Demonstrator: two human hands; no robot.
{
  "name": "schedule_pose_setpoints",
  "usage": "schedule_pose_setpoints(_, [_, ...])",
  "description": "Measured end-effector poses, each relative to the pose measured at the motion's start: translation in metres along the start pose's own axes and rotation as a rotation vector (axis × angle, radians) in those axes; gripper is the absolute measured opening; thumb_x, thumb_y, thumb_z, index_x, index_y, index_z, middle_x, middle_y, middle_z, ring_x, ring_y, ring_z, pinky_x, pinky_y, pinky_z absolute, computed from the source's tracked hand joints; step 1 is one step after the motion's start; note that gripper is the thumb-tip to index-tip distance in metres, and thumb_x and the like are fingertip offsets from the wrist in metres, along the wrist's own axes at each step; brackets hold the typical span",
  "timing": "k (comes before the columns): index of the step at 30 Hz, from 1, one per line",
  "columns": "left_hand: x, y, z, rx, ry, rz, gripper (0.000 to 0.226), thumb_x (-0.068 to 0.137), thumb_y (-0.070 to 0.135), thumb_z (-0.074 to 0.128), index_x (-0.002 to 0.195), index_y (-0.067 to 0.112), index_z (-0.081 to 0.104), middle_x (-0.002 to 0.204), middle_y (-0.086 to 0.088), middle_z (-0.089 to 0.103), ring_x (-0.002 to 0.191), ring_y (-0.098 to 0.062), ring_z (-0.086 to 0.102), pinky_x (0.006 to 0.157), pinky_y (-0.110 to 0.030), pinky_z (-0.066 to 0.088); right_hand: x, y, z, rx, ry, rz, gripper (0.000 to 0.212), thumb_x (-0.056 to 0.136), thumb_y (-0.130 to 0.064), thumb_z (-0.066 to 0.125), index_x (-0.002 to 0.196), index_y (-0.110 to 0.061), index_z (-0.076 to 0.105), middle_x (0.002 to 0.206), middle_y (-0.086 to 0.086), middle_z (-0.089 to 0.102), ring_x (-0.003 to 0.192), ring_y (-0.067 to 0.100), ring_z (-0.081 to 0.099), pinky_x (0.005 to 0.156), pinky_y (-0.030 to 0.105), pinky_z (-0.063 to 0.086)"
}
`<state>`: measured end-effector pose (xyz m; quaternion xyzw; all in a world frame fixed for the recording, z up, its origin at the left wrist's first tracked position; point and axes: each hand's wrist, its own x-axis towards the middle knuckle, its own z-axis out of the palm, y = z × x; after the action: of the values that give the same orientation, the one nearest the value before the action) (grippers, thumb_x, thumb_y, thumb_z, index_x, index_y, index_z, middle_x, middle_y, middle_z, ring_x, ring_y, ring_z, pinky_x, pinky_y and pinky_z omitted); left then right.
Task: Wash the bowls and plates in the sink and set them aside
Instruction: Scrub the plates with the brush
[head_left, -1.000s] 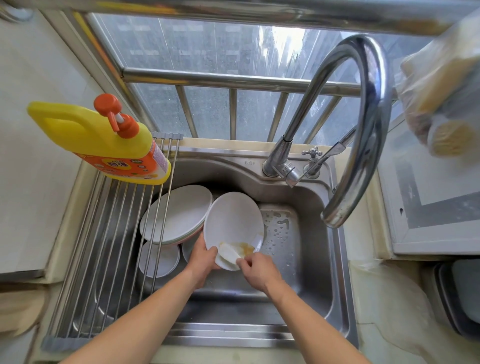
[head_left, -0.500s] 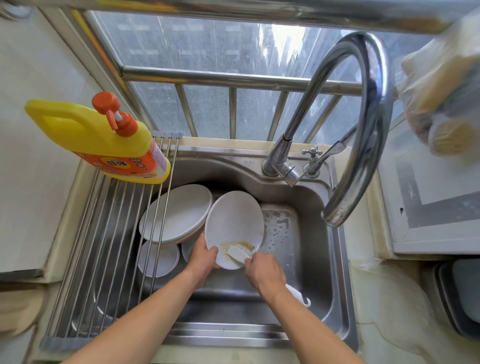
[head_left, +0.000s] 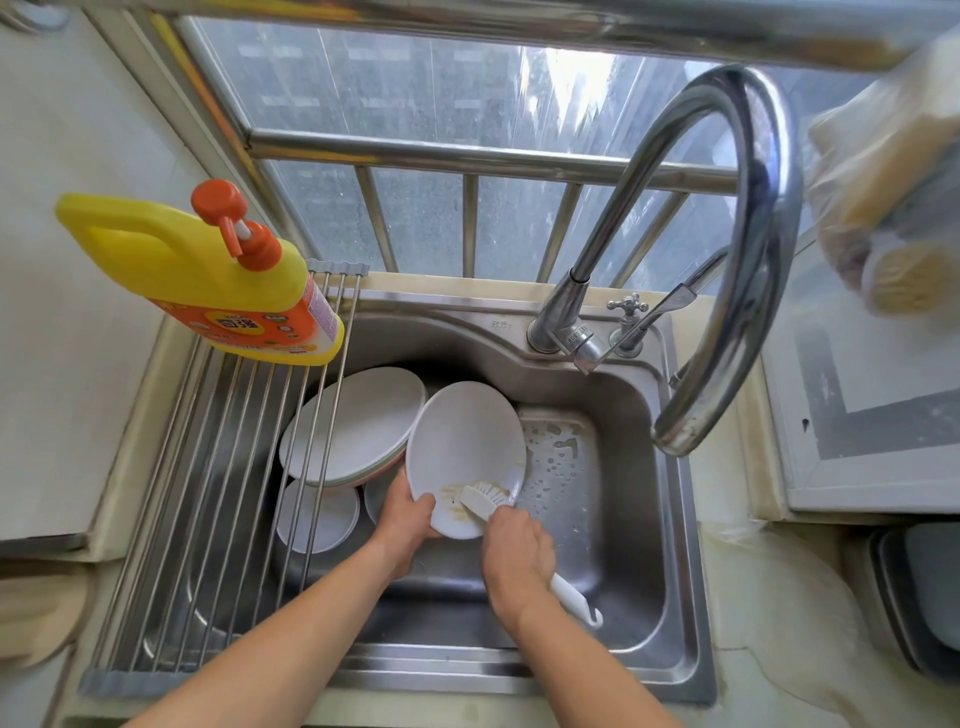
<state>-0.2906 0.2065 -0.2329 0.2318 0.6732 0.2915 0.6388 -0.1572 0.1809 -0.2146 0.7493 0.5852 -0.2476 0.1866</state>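
Our left hand (head_left: 405, 512) grips one white plate (head_left: 465, 452) by its 7 o'clock rim, tilted over the sink (head_left: 613, 545); our right hand (head_left: 517, 558) is closed round one white brush (head_left: 485, 500), bristles on the plate's yellow smear at 6 o'clock. At the plate's 9 o'clock we count one plate stack (head_left: 358, 423) over two small dishes (head_left: 317, 517). One yellow soap bottle (head_left: 208, 278) stands on the rack (head_left: 218, 483) at 10 o'clock, one faucet (head_left: 727, 249) at 2 o'clock.

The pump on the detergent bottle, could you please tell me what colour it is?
Orange, on a yellow bottle; the pump shows clearly in the head view.
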Motion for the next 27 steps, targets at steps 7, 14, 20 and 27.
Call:
schedule_pose_setpoints(7, [0.0013,0.0001,0.0019,0.003,0.022,-0.016,0.059,0.092,-0.016,0.036,0.132,0.026,0.047,0.117,0.001,0.066,0.104,-0.019,0.065,0.074,-0.047,0.063,-0.0006,0.0041,0.0012,-0.004,-0.009,-0.034,0.034,0.106,-0.009,0.037,0.128,-0.015,0.061,0.122,0.005,0.068,0.113,0.024,0.066,0.091,0.034,0.051])
schedule_pose_setpoints(14, [0.0032,-0.0013,-0.0001,0.010,0.009,-0.023,0.059,0.092,-0.015,0.036,0.134,0.026,0.046,0.121,-0.001,0.066,0.107,-0.022,0.066,0.078,-0.053,0.062,-0.0021,0.0011,0.0000,0.012,-0.006,-0.001,0.033,0.108,-0.012,0.036,0.128,-0.014,0.061,0.121,0.005,0.068,0.113,0.024,0.067,0.089,0.034,0.052])
schedule_pose_setpoints(20, [0.0059,-0.0025,0.0003,-0.008,0.000,-0.028,0.060,0.092,-0.015,0.037,0.137,0.024,0.046,0.124,-0.003,0.065,0.110,-0.024,0.065,0.079,-0.053,0.061,-0.0023,-0.0016,-0.0006,-0.007,-0.004,-0.027,0.030,0.108,-0.014,0.036,0.128,-0.016,0.060,0.122,0.006,0.068,0.112,0.025,0.066,0.090,0.034,0.051])
schedule_pose_setpoints(27, [0.0061,-0.0034,0.0009,-0.001,-0.006,-0.027,0.063,0.093,-0.014,0.037,0.142,0.024,0.044,0.127,-0.004,0.064,0.112,-0.025,0.064,0.079,-0.052,0.062,-0.0020,0.0041,0.0003,-0.022,-0.002,-0.021,0.033,0.107,-0.008,0.037,0.128,-0.014,0.061,0.122,0.006,0.068,0.113,0.024,0.067,0.090,0.034,0.052])
